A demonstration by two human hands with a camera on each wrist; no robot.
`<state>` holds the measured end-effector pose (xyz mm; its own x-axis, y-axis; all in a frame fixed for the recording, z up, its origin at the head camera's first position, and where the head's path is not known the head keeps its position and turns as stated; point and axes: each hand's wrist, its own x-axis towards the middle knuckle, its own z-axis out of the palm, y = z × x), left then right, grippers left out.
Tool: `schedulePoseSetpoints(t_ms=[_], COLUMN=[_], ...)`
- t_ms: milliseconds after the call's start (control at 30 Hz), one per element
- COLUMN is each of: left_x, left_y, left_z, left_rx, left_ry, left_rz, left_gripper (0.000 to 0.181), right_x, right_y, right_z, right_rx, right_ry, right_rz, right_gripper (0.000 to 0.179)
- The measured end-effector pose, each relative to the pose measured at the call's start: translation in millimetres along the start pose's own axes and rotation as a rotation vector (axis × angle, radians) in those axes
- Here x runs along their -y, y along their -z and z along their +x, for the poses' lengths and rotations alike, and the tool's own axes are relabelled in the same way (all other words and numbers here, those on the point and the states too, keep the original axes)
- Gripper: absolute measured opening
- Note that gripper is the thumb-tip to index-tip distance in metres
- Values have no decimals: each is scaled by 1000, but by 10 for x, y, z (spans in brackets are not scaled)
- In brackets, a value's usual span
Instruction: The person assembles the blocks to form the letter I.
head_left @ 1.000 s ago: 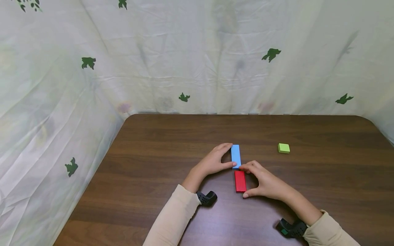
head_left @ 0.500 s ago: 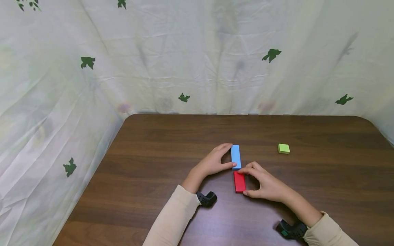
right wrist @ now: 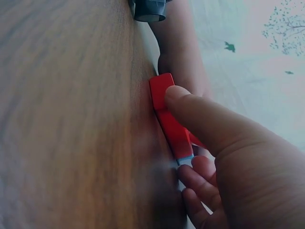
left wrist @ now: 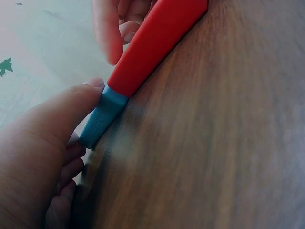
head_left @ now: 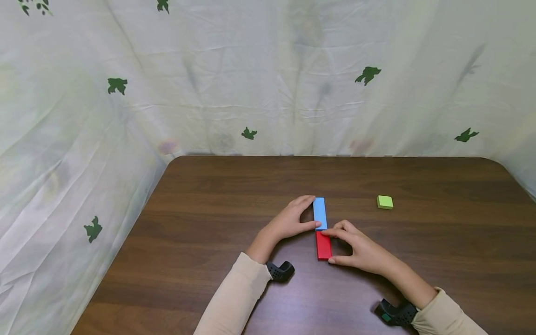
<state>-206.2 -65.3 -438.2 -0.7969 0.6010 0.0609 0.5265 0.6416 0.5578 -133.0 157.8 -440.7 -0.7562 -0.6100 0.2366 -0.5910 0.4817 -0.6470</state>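
A: Lining up two bars end to end on the table (head_left: 234,186), it looks like. The left hand (head_left: 289,222) is pinching the blue bar (head_left: 320,212) between thumb and curled fingers, mid-table.

B: And the right hand (head_left: 360,251) is gripping the red bar (head_left: 323,245), forefinger at its far end, thumb at the near end. Their ends are touching.

A: Next is probably squaring the joint, nudging gently so neither bar is skewing.

B: The green block (head_left: 385,202) is sitting well apart on the right.
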Motion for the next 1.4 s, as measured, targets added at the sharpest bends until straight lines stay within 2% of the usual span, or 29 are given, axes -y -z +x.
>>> schedulePoseSetpoints(t_ms=[767,900,1133,1400], left_x=[0,7,19,-32], left_y=[0,-1,-11,-21], left_z=[-16,-31,-99,-229], left_rx=[-11,-47,-164,-159], left_ry=[-1,6,-14,-35], left_rz=[-7,-52,-116,-105], left_gripper=[73,71,67,68], right_x=[7,3,12,30], right_y=[-12,-19,-9,14], right_z=[11,9,11,13], right_rx=[-22,-25,-16,-3], right_ry=[-3,0,-7,-35], right_rz=[5,2,-4,2], right_gripper=[55,55,55,56])
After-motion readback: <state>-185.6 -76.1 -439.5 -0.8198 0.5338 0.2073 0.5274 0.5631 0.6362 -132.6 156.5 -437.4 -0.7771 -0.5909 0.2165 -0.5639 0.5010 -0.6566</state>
